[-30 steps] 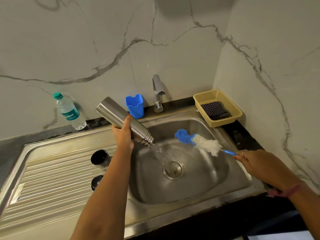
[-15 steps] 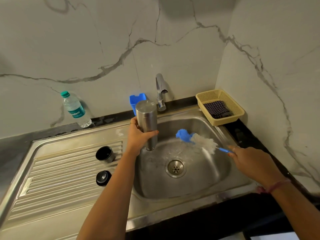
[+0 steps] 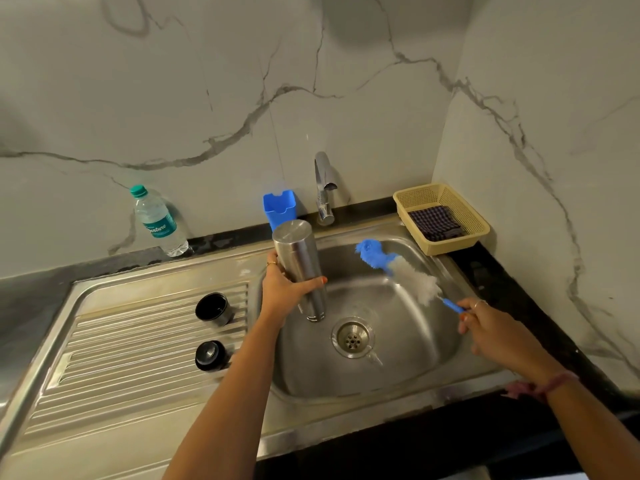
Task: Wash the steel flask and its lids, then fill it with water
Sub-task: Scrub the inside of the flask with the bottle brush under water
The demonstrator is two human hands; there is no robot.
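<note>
— Now, where is the steel flask [image 3: 300, 263] held, and by which hand?

— It is gripped by the left hand [image 3: 284, 289], fingers and thumb curled round the middle of its body, over the left part of the sink [image 3: 408, 382] basin. It is inverted: the flat base is turned up toward the camera, and the mouth is pointed down, just above the basin floor near the drain [image 3: 352, 337].

— And the long axis?

— Close to upright, tipped a little so the base leans toward the back wall. No water is seen running from the tap [image 3: 323, 188].

— What is carried in the right hand [image 3: 491, 327]?

— The bottle brush [image 3: 398, 268] is pinched by its thin blue handle between thumb and curled fingers; the bristle head is pointed up and left, near the flask but apart from it.

— So what does the next move turn on?

— Judged from this, the mouth is faced away from the bristles. The flask would have to be turned mouth-up or toward the right before the brush could be entered.

— The lids?

— Two dark lids [image 3: 212, 310] are stood on the drainboard, left of the flask, untouched.
</note>
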